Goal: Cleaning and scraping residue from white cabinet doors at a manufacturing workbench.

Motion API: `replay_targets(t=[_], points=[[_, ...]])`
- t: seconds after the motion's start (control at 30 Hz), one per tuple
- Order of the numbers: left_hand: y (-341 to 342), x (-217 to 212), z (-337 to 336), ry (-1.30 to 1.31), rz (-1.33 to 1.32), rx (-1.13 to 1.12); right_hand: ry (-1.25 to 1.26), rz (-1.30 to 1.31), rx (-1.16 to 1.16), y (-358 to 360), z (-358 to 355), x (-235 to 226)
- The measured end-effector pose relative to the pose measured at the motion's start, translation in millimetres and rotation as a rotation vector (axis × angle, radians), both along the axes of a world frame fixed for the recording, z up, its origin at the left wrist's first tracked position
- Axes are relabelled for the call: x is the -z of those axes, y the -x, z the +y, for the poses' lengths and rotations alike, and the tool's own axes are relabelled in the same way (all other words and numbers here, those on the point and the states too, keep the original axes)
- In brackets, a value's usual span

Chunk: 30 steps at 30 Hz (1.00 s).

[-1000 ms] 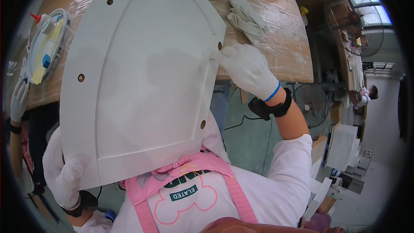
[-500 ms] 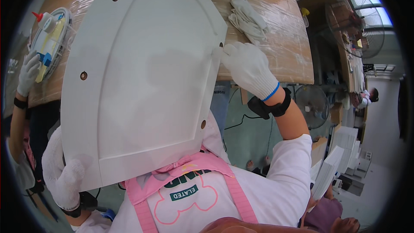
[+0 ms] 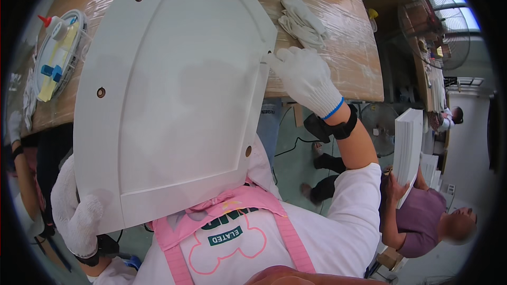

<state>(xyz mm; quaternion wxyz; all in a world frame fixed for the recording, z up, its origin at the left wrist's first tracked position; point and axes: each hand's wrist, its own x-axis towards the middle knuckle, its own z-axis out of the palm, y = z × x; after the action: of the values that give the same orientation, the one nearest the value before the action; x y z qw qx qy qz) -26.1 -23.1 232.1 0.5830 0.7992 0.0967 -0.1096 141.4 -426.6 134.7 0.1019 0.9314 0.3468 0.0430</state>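
A large white panel [image 3: 185,84] with a recessed middle and several round holes leans up against my body and spans the centre. At its lower left corner, my left hand [image 3: 79,211], in a white knit glove, is closed around the edge, thumb on the front face. My right hand [image 3: 303,76], gloved with a blue cuff line, is at the panel's right edge. Its fingers are curled, with a fingertip touching beside a small dark hole [image 3: 269,53]. Whatever may be between those fingers is hidden. Each wrist wears a black band.
A plastic-wrapped table [image 3: 348,47] stands beyond the panel, with white gloves [image 3: 303,21] on it. At left, a round tray [image 3: 60,53] holds a red-tipped white bottle [image 3: 53,27] and blue pieces. A co-worker in purple [image 3: 422,216] carries white boards [image 3: 406,153] at right; fans stand behind.
My right hand has shifted slightly at the panel edge, and the panel has moved slightly left. The purple-shirted co-worker has come upright with boards. Another person's gloved hand has withdrawn from the tray.
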Motion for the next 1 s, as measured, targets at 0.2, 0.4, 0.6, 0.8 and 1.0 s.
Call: replay_targets(t=[0.2, 0.4, 0.6, 0.8, 1.0], points=[[-0.4, 2.8, 1.8, -0.003, -0.002, 0.001, -0.148, 0.095, -0.099, 7.3, -4.0, 5.2], [-1.0, 8.8, 4.2, 0.017, -0.034, 0.003, -0.084, 0.102, 0.012, 11.3, -1.2, 2.8], [-2.0, 14.3, 1.6, 0.018, -0.051, -0.060, -0.386, 0.256, 0.025, 19.0, -8.6, 3.0], [-2.9, 19.7, 4.0, 0.088, -0.025, -0.082, -0.695, 0.479, 0.018, 17.3, -12.8, 32.0], [-0.1, 42.5, 17.1, 0.035, -0.023, -0.091, -0.789, 0.646, 0.200, 25.6, -5.1, 45.7]])
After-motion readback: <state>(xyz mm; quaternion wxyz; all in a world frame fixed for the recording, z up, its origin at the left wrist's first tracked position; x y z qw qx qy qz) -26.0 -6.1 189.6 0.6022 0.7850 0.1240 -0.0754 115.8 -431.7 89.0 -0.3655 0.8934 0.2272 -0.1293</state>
